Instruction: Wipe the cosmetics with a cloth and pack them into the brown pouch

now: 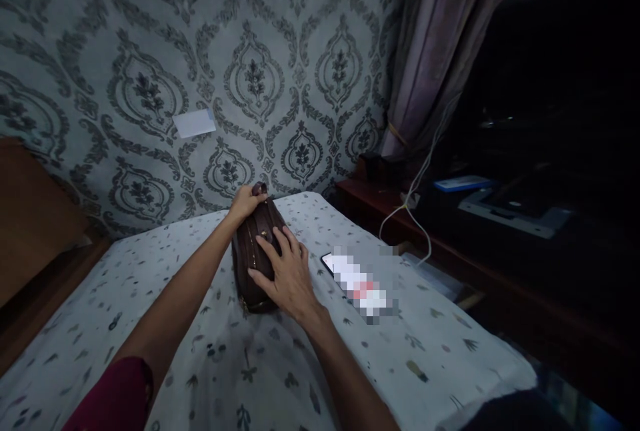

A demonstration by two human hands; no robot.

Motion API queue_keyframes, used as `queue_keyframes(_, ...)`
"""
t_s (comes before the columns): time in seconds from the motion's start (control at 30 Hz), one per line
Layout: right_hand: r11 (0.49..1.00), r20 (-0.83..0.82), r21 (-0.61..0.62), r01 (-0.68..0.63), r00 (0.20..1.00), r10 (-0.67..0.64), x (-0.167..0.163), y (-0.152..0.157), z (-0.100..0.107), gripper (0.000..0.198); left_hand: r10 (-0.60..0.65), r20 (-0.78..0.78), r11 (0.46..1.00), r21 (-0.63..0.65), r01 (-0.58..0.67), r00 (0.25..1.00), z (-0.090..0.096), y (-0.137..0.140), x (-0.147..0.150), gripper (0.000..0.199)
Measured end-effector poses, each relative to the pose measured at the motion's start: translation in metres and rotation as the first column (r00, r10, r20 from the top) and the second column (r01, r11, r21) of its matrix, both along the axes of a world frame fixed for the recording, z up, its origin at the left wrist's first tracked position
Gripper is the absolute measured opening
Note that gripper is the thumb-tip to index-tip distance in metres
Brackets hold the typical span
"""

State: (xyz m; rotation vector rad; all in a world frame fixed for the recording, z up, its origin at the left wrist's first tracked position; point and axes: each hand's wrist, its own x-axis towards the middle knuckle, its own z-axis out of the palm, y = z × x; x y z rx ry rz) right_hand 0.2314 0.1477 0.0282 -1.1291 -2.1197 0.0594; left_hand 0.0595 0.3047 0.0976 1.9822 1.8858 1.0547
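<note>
A dark brown leather-like bag [257, 247] with zips and a small round metal stud lies on the patterned white bedsheet [250, 377]. At its far end, beside a short strap loop [259, 188], my left hand [246, 204] is closed round the edge. My right hand [290, 274] lies across the bag's top and right side, fingers spread and touching it. Whatever is under the right palm is hidden. To the right of that hand rests a phone [357, 281] with a lit, blurred screen.
Damask wallpaper rises behind the bed, with a white card [194, 123] on it. A brown cardboard-like panel [35, 217] stands at left. On the right are a dark reddish desk [370, 201], a white cable [417, 184], a blue-edged object [463, 183] and a curtain [430, 51].
</note>
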Motion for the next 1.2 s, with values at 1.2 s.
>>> queue_keyframes(1.2,0.999,-0.032,0.035,-0.007,0.999,0.008,-0.004,0.002,-0.008,0.055,0.000,0.258,0.991,0.131,-0.035,0.966,-0.030,-0.034,-0.040,0.023)
